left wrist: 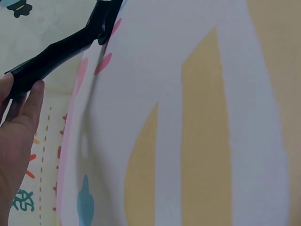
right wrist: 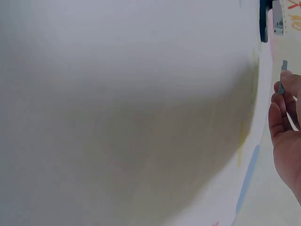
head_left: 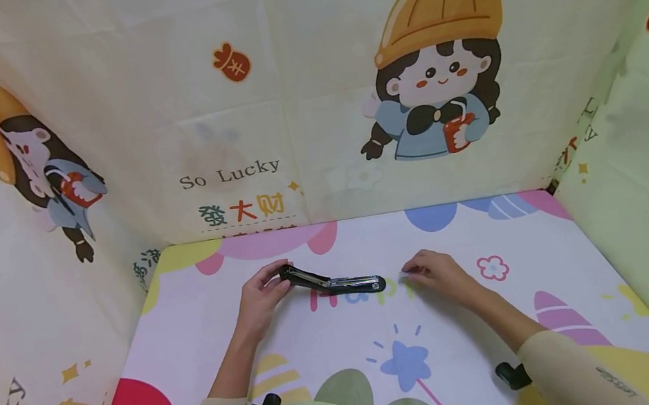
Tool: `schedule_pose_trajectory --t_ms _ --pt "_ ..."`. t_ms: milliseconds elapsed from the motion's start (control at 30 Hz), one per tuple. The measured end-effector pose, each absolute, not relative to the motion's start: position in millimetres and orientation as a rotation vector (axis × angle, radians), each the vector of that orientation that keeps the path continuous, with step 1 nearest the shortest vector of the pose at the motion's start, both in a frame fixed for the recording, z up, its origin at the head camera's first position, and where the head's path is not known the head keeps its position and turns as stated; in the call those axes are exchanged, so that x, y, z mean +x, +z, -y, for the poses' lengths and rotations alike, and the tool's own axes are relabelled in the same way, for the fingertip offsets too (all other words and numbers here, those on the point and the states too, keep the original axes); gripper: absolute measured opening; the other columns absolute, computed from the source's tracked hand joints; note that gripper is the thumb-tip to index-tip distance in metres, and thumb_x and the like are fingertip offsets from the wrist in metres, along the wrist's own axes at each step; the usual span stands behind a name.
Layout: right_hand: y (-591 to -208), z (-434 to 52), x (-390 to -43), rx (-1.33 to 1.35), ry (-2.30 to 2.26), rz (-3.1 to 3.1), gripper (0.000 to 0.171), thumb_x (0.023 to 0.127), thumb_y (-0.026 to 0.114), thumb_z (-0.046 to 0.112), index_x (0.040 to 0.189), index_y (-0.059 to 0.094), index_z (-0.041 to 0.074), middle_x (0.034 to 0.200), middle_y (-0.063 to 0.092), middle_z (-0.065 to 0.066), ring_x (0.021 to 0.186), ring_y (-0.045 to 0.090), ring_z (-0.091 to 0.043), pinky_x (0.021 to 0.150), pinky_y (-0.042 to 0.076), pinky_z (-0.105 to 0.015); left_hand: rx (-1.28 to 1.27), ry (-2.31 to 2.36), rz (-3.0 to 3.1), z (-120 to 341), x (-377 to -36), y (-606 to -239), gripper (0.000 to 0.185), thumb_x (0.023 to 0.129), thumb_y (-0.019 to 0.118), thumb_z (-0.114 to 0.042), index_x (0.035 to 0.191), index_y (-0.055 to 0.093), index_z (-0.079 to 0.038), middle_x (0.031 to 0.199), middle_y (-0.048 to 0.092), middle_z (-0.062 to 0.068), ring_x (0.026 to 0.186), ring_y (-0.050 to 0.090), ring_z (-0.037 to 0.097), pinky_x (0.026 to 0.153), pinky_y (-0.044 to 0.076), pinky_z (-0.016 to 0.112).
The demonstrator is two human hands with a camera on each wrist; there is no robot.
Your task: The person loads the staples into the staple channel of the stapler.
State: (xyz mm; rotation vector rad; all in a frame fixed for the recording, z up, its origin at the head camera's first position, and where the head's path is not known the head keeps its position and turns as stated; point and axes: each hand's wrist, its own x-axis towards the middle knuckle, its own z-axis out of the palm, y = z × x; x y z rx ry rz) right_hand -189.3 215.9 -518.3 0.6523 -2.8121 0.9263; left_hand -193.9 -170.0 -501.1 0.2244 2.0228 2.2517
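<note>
Our left hand (head_left: pixel 260 298) grips the opened stapler's (head_left: pixel 336 282) raised lid; our right hand (head_left: pixel 439 274) pinches a staple strip (right wrist: pixel 282 75) just beside its tray. Tilted, the strip could jam.

- A black stapler (head_left: pixel 333 281) lies opened out on the counter, its base flat, its lid raised at the left end and tilted up.
- A small grey strip of staples (right wrist: pixel 282 77) lies just right of the stapler's front end.
</note>
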Motion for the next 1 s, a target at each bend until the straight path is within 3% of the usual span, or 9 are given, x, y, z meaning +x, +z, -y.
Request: schedule_pose_trajectory --t_ms 333,800,1000 --pt "-510.9 -194.0 -194.9 0.688 0.958 2.796 0.015 0.081 0.069 0.014 0.095 0.068 0.016 0.091 0.061 0.007 0.082 0.06 -0.005 0.071 0.053 -0.023 0.211 2.215 -2.073 169.6 -194.3 -501.1 0.046 0.083 0.064 -0.006 0.127 0.052 -0.005 0.127 0.054 0.015 0.107 0.058 0.019 0.085 0.053 0.025" --pt "-500.0 -153.1 -204.8 0.757 0.977 2.821 0.015 0.083 0.067 0.017 0.098 0.068 0.014 0.09 0.058 0.007 0.084 0.061 -0.004 0.072 0.053 -0.022 0.223 2.234 -2.064 168.8 -193.7 -498.8 0.045 0.083 0.063 -0.001 0.126 0.051 -0.001 0.126 0.054 0.017 0.106 0.058 0.02 0.084 0.053 0.025" --pt "-499.5 -135.8 -208.9 0.854 0.89 2.824 0.015 0.084 0.066 0.019 0.099 0.067 0.017 0.092 0.057 0.008 0.085 0.059 -0.003 0.075 0.053 -0.021 0.205 2.234 -2.085 169.3 -193.1 -500.3 0.042 0.081 0.065 -0.004 0.122 0.056 -0.006 0.124 0.056 0.014 0.105 0.059 0.02 0.084 0.054 0.026"
